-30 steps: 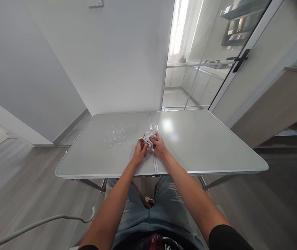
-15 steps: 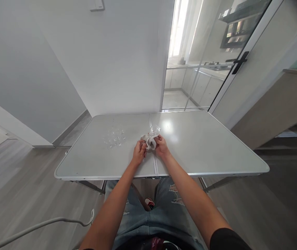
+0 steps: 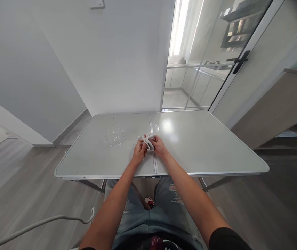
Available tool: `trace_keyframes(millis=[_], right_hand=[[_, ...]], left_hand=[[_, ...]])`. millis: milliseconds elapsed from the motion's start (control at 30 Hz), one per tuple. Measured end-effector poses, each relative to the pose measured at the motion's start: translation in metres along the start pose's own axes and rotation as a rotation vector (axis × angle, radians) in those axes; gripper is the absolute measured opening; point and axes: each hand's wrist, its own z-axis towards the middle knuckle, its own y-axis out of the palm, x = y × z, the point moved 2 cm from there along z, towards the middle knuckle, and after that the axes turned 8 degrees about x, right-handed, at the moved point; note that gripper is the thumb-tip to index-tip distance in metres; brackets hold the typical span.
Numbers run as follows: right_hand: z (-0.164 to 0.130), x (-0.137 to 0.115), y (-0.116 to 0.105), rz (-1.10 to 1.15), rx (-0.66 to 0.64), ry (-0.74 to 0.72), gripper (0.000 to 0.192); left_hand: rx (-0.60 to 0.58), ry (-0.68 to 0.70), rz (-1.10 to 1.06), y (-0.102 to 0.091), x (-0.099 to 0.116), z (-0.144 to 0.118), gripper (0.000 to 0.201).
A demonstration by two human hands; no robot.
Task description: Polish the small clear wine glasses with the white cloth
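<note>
Nearest to my camera, on the near side of the table [image 3: 206, 146], I see a dark shirt with a pale print [image 3: 170, 244] at its front; the picture cuts it off, and I can't read it. The jeans [image 3: 148, 218] come next, torn at one thigh, with a grey cable [image 3: 57, 218] off the table's near left corner and a red and white shoe [image 3: 149, 201] showing below the table's near edge; I can't make out any brand on it. Over the middle of the table, around its centre seam, I have the two hands close together, both clamped on a crumpled white cloth [image 3: 150, 137]: the left hand [image 3: 139, 151] grips its left side, the right hand [image 3: 159, 145] pinches its right. Just past the cloth, along the table's seam, a clear piece [image 3: 154, 128] sticks out; I can't tell what it is or how the cloth meets it. On the table's left half sits a cluster of clear pieces [image 3: 115, 135], too faint for me to count. Behind the table rises a white wall [image 3: 119, 62] bearing a switch plate [image 3: 96, 3], whose small mark I can't read. Beyond the table's far right are a black handle [image 3: 241, 61] on a door, a hob [image 3: 217, 65] seen through glass, and a bright window [image 3: 177, 31].
</note>
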Motion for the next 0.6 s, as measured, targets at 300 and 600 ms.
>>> trace_keyframes(millis=[300,600], right_hand=[[0.000,-0.003,-0.004,0.050,0.035,-0.029,0.047],[0.006,0.003,-0.007,0.073,0.107,-0.032,0.040]], left_hand=[[-0.018,-0.015,0.057,0.000,0.002,-0.002,0.046],[0.054,0.057,0.170,0.003,0.015,-0.004,0.047]])
